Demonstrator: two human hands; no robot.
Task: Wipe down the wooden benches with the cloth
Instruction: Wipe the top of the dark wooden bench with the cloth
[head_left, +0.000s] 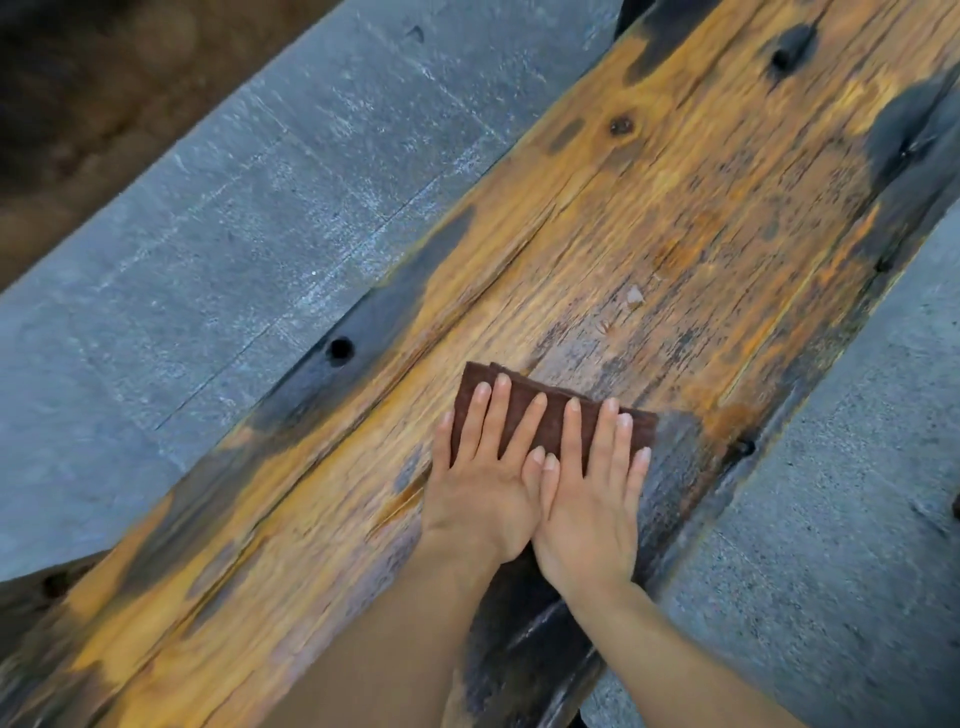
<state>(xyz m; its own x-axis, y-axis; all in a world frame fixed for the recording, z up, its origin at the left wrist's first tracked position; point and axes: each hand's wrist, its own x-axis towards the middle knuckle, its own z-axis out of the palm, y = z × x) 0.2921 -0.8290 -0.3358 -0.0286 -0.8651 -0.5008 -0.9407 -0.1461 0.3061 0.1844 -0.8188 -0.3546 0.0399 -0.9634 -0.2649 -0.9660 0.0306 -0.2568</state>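
Left hand (480, 483) and right hand (589, 506) press flat, fingers spread, on brown cloth (550, 410) atop wooden bench (675, 218).

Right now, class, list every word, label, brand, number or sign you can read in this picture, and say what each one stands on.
None: no readable text anywhere in this view.
The wooden bench, the brown cloth under the left hand and right hand, and the grey paving carry no lettering; the marks are only knots, holes, stains and scratches.
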